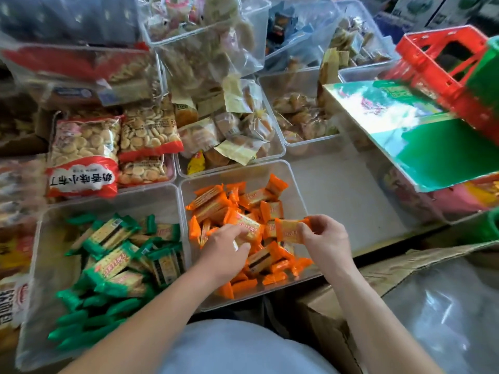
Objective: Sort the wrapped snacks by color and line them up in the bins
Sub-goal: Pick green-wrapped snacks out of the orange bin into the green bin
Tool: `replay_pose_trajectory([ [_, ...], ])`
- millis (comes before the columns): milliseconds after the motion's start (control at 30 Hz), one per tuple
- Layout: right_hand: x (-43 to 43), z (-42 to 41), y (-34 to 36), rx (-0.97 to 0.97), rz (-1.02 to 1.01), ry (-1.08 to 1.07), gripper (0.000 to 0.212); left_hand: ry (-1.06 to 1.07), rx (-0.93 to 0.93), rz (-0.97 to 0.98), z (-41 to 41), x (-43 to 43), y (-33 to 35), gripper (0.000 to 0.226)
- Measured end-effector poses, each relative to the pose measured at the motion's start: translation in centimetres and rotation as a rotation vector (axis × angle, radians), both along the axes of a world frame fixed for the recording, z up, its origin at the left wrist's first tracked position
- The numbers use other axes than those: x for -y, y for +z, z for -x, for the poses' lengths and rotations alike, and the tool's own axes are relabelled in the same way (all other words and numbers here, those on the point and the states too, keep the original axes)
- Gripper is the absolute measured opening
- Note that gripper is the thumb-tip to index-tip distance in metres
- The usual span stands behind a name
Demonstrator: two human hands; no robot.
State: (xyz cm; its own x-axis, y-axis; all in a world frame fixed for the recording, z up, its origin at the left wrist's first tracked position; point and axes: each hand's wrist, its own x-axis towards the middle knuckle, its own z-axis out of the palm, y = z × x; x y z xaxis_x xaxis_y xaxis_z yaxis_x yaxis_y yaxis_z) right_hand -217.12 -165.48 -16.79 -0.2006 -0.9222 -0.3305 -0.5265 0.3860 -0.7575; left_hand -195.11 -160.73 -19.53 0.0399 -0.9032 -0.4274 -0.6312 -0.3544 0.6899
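**Orange bin, both hands at work**

Right hand (pixel 325 238) over near-right part of orange bin (pixel 298 190), thumb and fingers pinching one orange snack (pixel 289 230) by its right end, packet held level just above the heap. Left hand (pixel 224 248) down in same bin, fingers bent over the loose orange snacks (pixel 243 201); touching a packet on top, but cannot tell whether gripping it or only resting on it. Orange packets heaped at all angles, not lined up, in the near and middle part of the clear bin.

Just beside it on the left, green bin (pixel 51 238), clear-walled, with green snacks (pixel 113 255) jumbled inside. On the right, another clear bin (pixel 337 201). Behind: biscuit bags (pixel 83 155) with red bands, and a bin of pale-wrapped cakes (pixel 237 130). Far right, tilted green box (pixel 437 152) and red basket (pixel 442 55). Cardboard box (pixel 332 322) near, below right forearm
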Motion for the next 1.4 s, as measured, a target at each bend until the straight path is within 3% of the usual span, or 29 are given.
replay_pose_trajectory([
  [133, -0.1, -0.6, 0.4, -0.112, -0.013, 0.094, 0.006, -0.038, 0.004, 0.012, -1.1, 0.1, 0.3, 0.028],
  [267, 2.3, -2.4, -0.7, -0.029, -0.014, 0.202, 0.014, -0.057, 0.086, 0.108, -3.1, 1.7, 0.7, 0.025],
  [400, 6.8, -5.0, -3.4, -0.197, -0.045, 0.537, 0.029, -0.089, 0.178, 0.202, -4.2, 4.9, 0.7, 0.032],
  [600, 11.4, -8.8, -7.3, -0.355, -0.062, 0.92, 0.058, -0.216, 0.361, 0.136, -4.9, 7.9, -0.6, 0.057],
  [733, 12.3, -9.1, -8.2, -0.533, -0.13, 0.931, 0.073, -0.238, 0.454, 0.109, -5.2, 8.5, -0.6, 0.067],
  [867, 11.6, -8.3, -7.3, -0.713, -0.219, 0.999, 0.071, -0.24, 0.413, 0.04, -5.0, 8.8, -0.5, 0.056],
  [1000, 9.8, -6.6, -5.7, -0.649, -0.308, 1.022, 0.065, -0.217, 0.381, 0.042, -4.7, 7.9, -0.8, 0.051],
  [1167, 7.8, -4.0, -1.8, -0.392, -0.329, 0.886, 0.071, -0.306, 0.339, 0.018, -5.3, 6.4, -0.5, 0.049],
  [1300, 5.7, -2.3, -1.0, -0.425, -0.197, 0.81, 0.041, -0.335, 0.337, 0.02, -5.3, 6.0, 0.0, 0.046],
  [1400, 4.8, -1.8, -1.5, -0.405, -0.16, 0.747, 0.035, -0.345, 0.376, 0.027, -5.0, 6.6, 0.0, 0.041],
])
